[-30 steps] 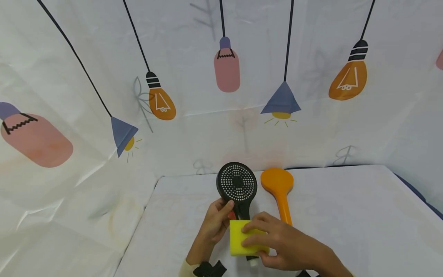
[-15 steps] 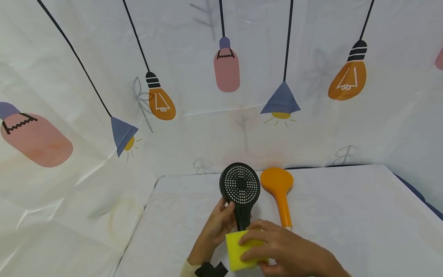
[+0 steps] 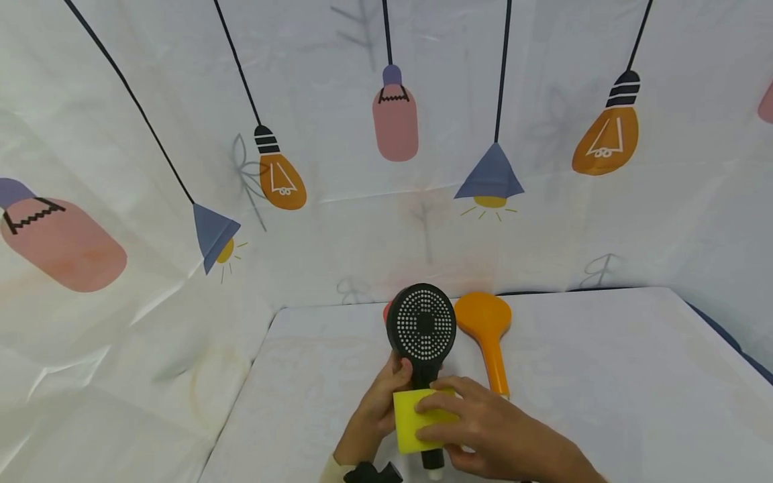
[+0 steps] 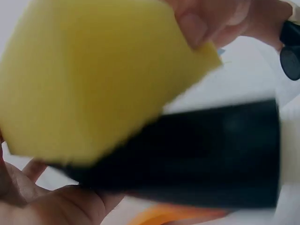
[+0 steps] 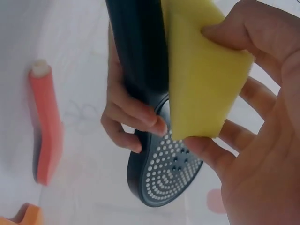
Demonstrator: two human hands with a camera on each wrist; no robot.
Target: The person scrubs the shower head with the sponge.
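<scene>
In the head view a black shower head point(image 3: 421, 323) is held up above the table, its dotted spray face toward me. My left hand point(image 3: 382, 399) grips it around the neck, and in the right wrist view those fingers curl over its edge. A yellow sponge point(image 3: 419, 421) lies against the handle, pinched between the thumb and fingers of my right hand point(image 3: 489, 426). Seen from the left wrist, the sponge point(image 4: 93, 79) touches the dark handle point(image 4: 211, 154), which is blurred. The handle's pale end point(image 3: 435, 474) sticks out below the sponge.
An orange shower head point(image 3: 483, 315) lies face down to the right of the black one. A red shower head point(image 5: 47, 122) rests on the table, mostly hidden in the head view. Behind the white table point(image 3: 604, 376) hangs a white sheet point(image 3: 338, 248) printed with lamps.
The black shower head has shifted slightly to the right with my left hand. My right hand slid the sponge down along the handle, then back up somewhat.
</scene>
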